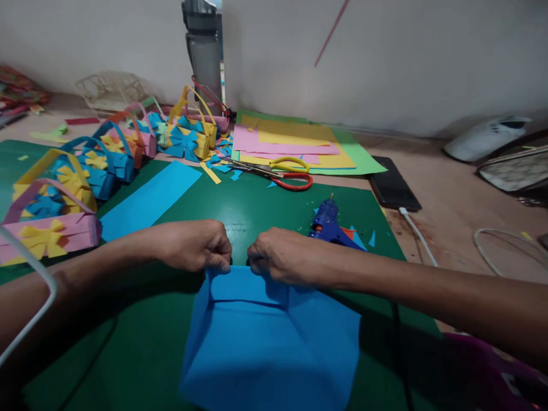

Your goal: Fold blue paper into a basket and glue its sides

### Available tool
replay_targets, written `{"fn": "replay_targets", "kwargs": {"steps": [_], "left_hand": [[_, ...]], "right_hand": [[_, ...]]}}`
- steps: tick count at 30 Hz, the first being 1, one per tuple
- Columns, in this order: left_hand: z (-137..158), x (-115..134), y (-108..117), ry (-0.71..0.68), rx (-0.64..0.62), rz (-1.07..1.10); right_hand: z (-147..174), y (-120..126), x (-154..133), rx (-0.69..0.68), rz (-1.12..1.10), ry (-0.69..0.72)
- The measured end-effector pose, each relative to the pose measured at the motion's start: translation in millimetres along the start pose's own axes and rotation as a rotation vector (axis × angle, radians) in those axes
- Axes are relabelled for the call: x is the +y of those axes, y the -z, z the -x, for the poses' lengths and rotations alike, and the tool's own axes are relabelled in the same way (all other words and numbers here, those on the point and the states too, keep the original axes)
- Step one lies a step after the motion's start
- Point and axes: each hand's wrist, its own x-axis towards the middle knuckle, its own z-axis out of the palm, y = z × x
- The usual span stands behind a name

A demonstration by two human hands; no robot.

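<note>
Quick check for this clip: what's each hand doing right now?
Left hand: closed, pinching the far edge of the folded blue paper.
Right hand: closed, gripping that same edge.

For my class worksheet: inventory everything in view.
folded paper: one, blue, front centre
mat: one, green, beneath
strip: one, blue, left
paper baskets: several, multicoloured, left
glue gun: one, blue, right
scissors: count unclear, red/yellow handles, centre
sheets: several, mixed, back centre
scraps: many, mixed, scattered
bottle: one, grey, back
phone: one, black, right
cable: count unclear, white, right
bag-like item: one, patterned, right
unidentified item: one, white, right
wall: one, white, back
left hand: one, folded paper's far edge
right hand: one, same edge
</note>
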Motion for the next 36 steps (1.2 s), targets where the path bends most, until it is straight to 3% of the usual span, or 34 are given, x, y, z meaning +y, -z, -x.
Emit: {"fn": "replay_targets", "kwargs": {"steps": [7, 14, 21, 25, 31, 36], "left_hand": [[-1, -1, 0, -0.015, -0.017, 0.046], [-1, -3, 2, -0.060, -0.042, 0.084], [-1, -4, 1, -0.045, -0.073, 0.103], [-2, -6, 1, -0.039, 0.025, 0.232], [-7, -7, 2, -0.053, 0.306, 0.540], [-10, -2, -2, -0.050, 0.402, 0.657]], "right_hand": [[-5, -2, 13, 0.026, -0.245, 0.088], [-3, 3, 2, 0.016, -0.134, 0.077], [-2, 3, 0, -0.007, -0.174, 0.074], [-6, 5, 9, 0.052, -0.147, 0.100], [3, 16, 26, 0.249, -0.275, 0.158], [24, 20, 20, 0.410, -0.419, 0.151]]}}
